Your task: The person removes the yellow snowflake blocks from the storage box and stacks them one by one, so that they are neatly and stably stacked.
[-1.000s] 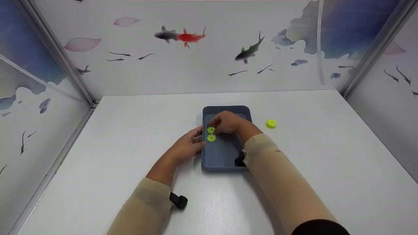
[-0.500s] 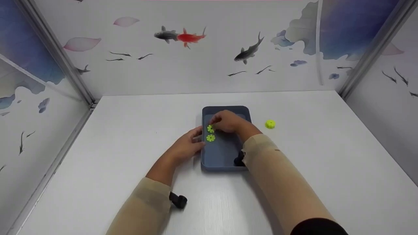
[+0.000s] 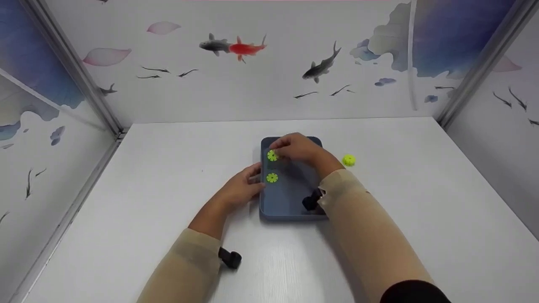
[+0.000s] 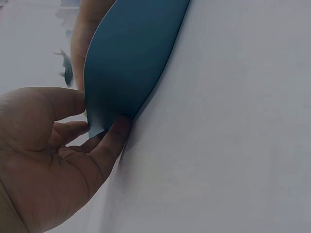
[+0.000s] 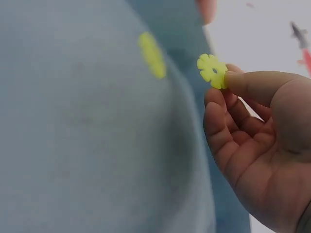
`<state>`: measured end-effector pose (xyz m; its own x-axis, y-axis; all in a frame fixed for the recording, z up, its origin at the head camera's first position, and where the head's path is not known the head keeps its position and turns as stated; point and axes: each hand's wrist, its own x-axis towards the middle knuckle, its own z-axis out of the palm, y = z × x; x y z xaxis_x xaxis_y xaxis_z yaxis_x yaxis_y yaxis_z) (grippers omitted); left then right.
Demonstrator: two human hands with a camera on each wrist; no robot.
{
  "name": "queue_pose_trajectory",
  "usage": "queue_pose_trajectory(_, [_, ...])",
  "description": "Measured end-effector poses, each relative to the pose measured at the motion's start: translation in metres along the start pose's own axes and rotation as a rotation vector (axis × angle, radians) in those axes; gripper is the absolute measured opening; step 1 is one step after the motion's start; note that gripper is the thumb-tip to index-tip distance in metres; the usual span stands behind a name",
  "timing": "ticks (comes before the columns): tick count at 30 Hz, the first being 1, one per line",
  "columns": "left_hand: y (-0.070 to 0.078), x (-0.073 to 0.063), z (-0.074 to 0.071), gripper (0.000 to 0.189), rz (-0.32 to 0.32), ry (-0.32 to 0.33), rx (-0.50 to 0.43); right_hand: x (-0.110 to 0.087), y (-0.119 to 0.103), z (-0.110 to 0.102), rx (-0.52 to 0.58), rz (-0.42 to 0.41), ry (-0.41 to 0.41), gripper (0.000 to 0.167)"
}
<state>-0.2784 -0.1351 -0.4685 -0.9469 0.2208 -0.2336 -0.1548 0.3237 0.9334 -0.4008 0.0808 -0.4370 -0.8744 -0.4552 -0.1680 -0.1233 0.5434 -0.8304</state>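
Note:
A blue-grey rectangular tray point(image 3: 290, 217) stands on the white table. My left hand point(image 3: 240, 191) holds its left side, the thumb at the rim and the fingers against the outer wall point(image 4: 131, 53). Over the tray's far left part, my right hand point(image 3: 297, 147) pinches a yellow snowflake building disc point(image 5: 212, 71) between thumb and fingers, its notched edge and centre hole showing. A second yellow snowflake disc point(image 3: 272, 178) lies flat in the tray near the left wall, nearer to me. In the right wrist view that second disc point(image 5: 152, 55) is blurred.
To the right of the tray, a small pile of yellow discs point(image 3: 348, 160) sits on the table point(image 3: 139, 181). Printed wall panels point(image 3: 269, 97) stand at the back and both sides. Black wrist cameras point(image 3: 230, 258) stick out from both sleeves.
My right hand has lifted and moved away from me, carrying one yellow disc off from beside the other. The left hand and tray have stayed put.

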Motion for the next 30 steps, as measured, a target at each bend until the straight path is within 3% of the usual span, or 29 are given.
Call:
queue_pose_trajectory(10, [0.001,0.001,0.001,0.071,-0.02,0.007,0.013,-0.027,-0.012,-0.018,0.191,-0.011,0.174,0.023])
queue_pose_trajectory(18, [0.0,0.0,0.002,0.071,-0.018,0.012,0.026,-0.057,0.005,-0.039,0.363,-0.032,0.275,0.027])
queue_pose_trajectory(30, [-0.001,-0.001,0.002,0.07,-0.005,0.009,0.021,-0.086,0.033,-0.061,0.426,0.007,0.367,0.032])
